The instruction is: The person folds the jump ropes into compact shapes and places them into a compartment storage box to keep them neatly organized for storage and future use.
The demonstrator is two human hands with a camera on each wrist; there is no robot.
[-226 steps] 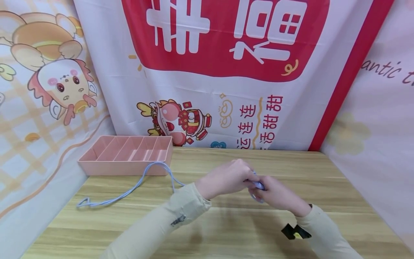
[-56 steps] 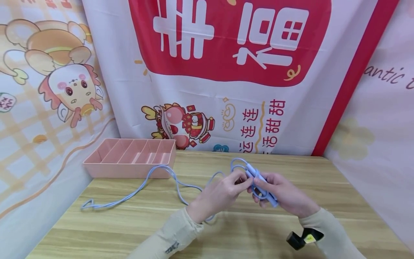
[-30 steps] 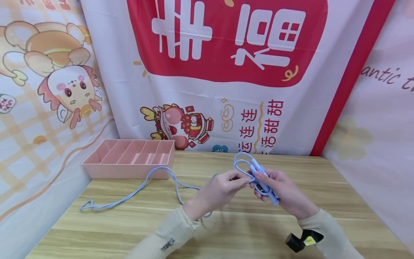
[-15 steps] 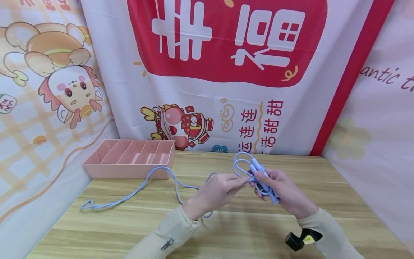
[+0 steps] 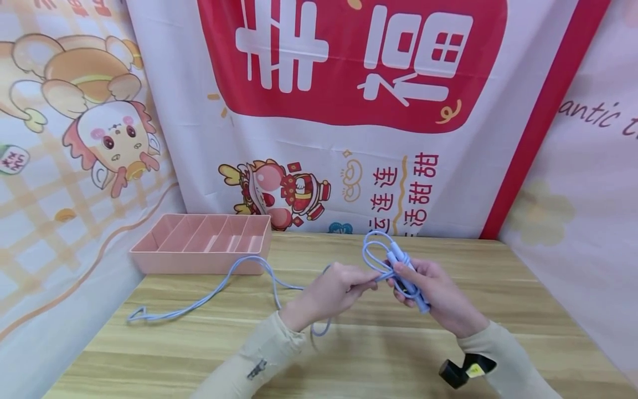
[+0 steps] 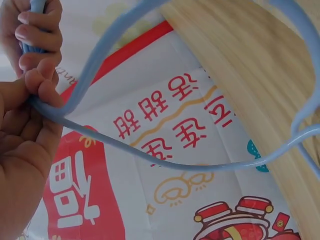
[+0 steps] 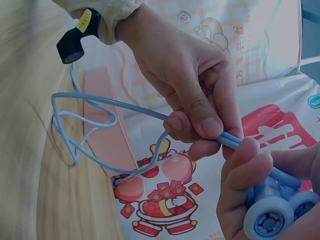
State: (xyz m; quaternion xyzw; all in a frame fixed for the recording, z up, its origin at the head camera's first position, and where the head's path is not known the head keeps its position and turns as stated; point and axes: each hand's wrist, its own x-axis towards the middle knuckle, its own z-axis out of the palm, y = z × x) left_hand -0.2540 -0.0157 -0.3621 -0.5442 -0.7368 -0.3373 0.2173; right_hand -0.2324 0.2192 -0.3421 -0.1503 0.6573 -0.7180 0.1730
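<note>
A light blue jump rope is held above the table. My right hand (image 5: 438, 291) grips its two handles (image 5: 395, 254) side by side, with cord wound about their middle and loops standing out past their upper ends. In the right wrist view the round handle ends (image 7: 268, 220) stick out below the right fingers. Just left of it, my left hand (image 5: 331, 293) pinches the doubled cord (image 7: 230, 140) between thumb and fingers. From that pinch the cord hangs in a loop and runs left over the wood, its far part (image 5: 199, 302) lying on the table.
A pink box (image 5: 199, 263) with several compartments stands at the table's back left, and the cord arches in front of it. Printed cloth (image 5: 309, 133) hangs behind and on both sides of the wooden table (image 5: 448, 360).
Earlier both hands were close together over the handles; now the handles and wound cord show in the right hand. The left hand has lately shifted slightly left, drawing the cord out.
</note>
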